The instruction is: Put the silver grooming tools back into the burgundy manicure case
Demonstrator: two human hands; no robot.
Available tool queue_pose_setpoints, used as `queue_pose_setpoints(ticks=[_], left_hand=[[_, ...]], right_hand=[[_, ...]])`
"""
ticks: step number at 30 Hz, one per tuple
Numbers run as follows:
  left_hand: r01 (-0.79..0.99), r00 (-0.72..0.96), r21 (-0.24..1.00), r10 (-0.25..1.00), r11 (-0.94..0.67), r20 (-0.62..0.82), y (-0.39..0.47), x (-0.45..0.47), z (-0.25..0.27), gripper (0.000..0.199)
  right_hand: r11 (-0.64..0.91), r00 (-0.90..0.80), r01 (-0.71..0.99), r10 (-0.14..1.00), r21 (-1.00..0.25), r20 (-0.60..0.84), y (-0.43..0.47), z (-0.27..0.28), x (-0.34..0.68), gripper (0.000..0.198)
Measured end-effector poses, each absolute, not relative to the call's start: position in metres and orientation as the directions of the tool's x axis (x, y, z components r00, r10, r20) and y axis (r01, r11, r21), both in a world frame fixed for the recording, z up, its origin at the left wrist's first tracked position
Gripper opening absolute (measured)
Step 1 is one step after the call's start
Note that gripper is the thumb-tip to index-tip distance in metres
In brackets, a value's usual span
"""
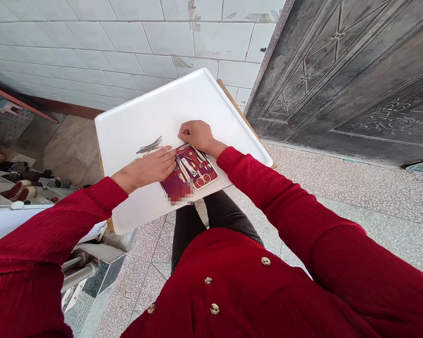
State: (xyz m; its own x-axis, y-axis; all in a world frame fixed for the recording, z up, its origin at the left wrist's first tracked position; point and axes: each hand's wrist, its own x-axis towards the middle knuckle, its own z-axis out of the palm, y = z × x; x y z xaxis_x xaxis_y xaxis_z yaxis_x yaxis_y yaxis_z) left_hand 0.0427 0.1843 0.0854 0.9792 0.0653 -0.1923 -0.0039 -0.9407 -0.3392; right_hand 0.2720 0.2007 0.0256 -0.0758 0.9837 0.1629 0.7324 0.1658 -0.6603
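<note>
A manicure set case [174, 187] with a dark red and purple lining lies unfolded near the front edge of the white table [155, 110]. Small scissors [202, 181] and several slim metal tools sit in its right half. My left hand [150, 167] rests with extended fingers over the case's left edge, covering part of it. Just beyond the case's top edge is my right hand [197, 133], its fingers curled in a pinch; anything between the fingertips is hidden. A small pile of thin metal sticks [150, 146] lies beyond my left hand.
A white tiled wall [127, 37] stands behind the table, and a dark patterned metal door [338, 84] rises at the right. Shoes [19, 190] fill a rack at the left. Metal bars [79, 277] stand at lower left, beneath my left arm.
</note>
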Motion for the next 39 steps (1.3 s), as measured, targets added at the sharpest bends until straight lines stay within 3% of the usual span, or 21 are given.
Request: queue_pose_setpoints(ticks=[6,17,26,34,39], left_hand=[[-0.044,0.983,-0.363,0.025,-0.931,-0.183,0.191,0.039,0.087,0.034],[0.015,0.999,-0.231,0.022,-0.973,-0.027,0.199,0.024,0.078,0.033],[0.029,0.992,-0.435,0.080,-0.900,-0.101,0.206,0.015,0.074,0.040],[0.038,0.992,-0.470,0.089,-0.882,-0.086,0.204,0.013,0.066,0.043],[0.026,0.996,-0.482,0.061,-0.876,-0.059,0.202,0.012,0.064,0.043]], right_hand=[[0.167,-0.077,0.734,0.983,-0.658,0.164,0.200,0.027,0.271,0.018],[0.160,-0.083,0.742,0.986,-0.651,0.147,0.199,0.028,0.271,0.020],[0.196,-0.112,0.744,0.979,-0.638,0.171,0.198,0.027,0.271,0.020],[0.253,-0.206,0.656,0.966,-0.711,0.155,0.202,0.026,0.276,0.023],[0.378,-0.339,0.497,0.913,-0.781,0.226,0.212,0.009,0.282,0.028]])
